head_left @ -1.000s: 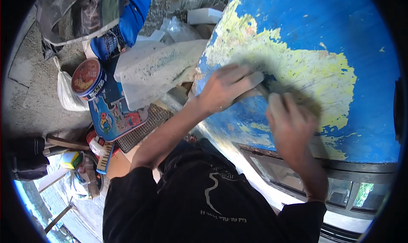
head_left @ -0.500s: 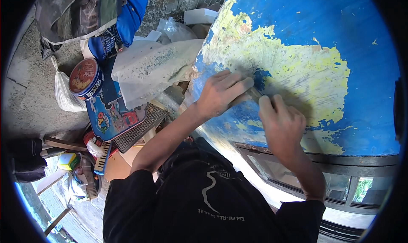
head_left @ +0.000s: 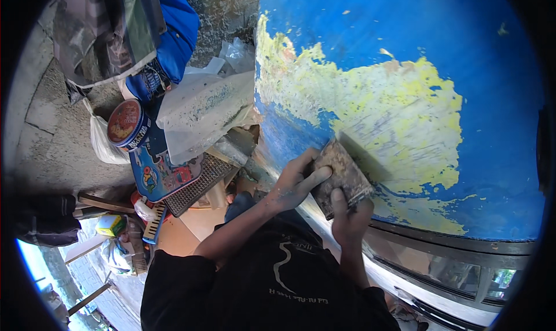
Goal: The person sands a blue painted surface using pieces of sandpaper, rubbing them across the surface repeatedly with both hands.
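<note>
A flat, rectangular, brown-stained plate (head_left: 346, 175) is held tilted between both my hands. My left hand (head_left: 296, 183) grips its left edge, thumb lying on the face. With its thumb on the lower part of the face, my right hand (head_left: 351, 220) holds the bottom right corner; the other fingers are mostly hidden behind. Behind the plate stretches a large blue painted surface (head_left: 492, 117). Across its middle runs a bare patch (head_left: 394, 111), whitish with yellow ragged edges and dark streaks. The plate casts a shadow on this patch; whether its top corner touches the surface I cannot tell.
Left of the blue surface hangs a cloudy plastic sheet (head_left: 202, 117). A round cookie tin (head_left: 125, 124), a picture-printed board (head_left: 159, 172), a dark grid tray (head_left: 200, 183) and a small keyboard (head_left: 154, 224) are heaped there. A dark window frame (head_left: 440, 232) borders the blue surface below.
The plate, edge-on against the patch before, has come down toward my body and turned its face to view. Both hands have moved lower with it, the right one also leftward.
</note>
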